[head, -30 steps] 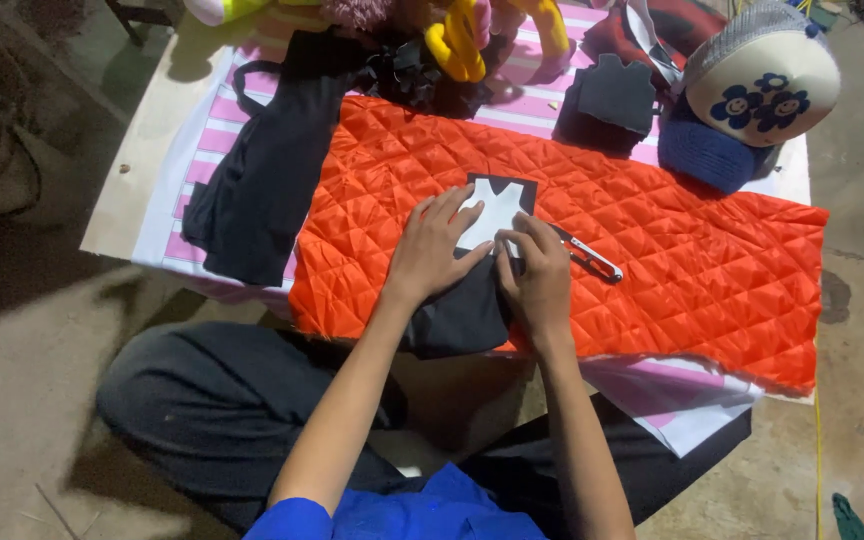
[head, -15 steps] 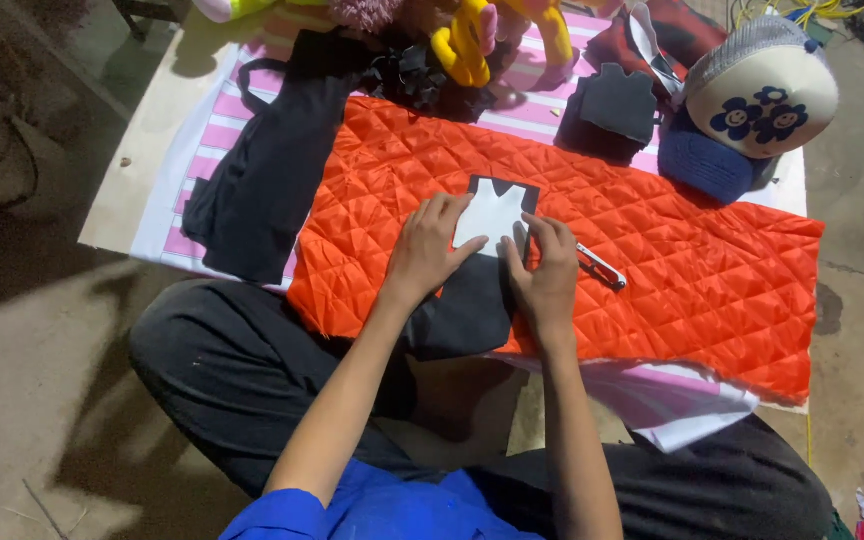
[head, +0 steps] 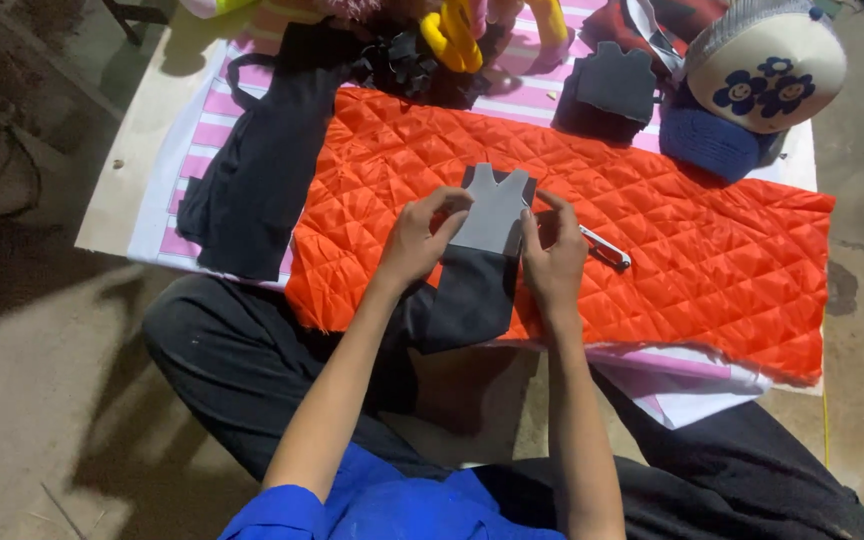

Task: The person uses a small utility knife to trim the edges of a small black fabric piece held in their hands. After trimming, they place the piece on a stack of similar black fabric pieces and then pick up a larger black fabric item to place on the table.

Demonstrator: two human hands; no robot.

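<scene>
A grey vest-shaped card pattern (head: 495,208) lies on a strip of dark fabric (head: 467,295), both on top of a quilted orange cloth (head: 692,250). My left hand (head: 420,238) grips the pattern's left edge, thumb on top. My right hand (head: 554,262) holds its right edge with the dark fabric under it. A silver pen-like tool (head: 604,246) rests on the orange cloth just right of my right hand.
A pink-striped sheet (head: 214,110) covers a low board. Black cloth (head: 262,175) lies left; a dark vest-shaped piece (head: 614,85), a blue cap (head: 717,145) and a white flower-printed cap (head: 767,65) sit behind. Yellow-handled scissors (head: 452,40) lie at the back. My crossed legs (head: 242,370) are below.
Both hands have shifted from pressing flat on the pattern to pinching its side edges. The head view has tilted slightly.
</scene>
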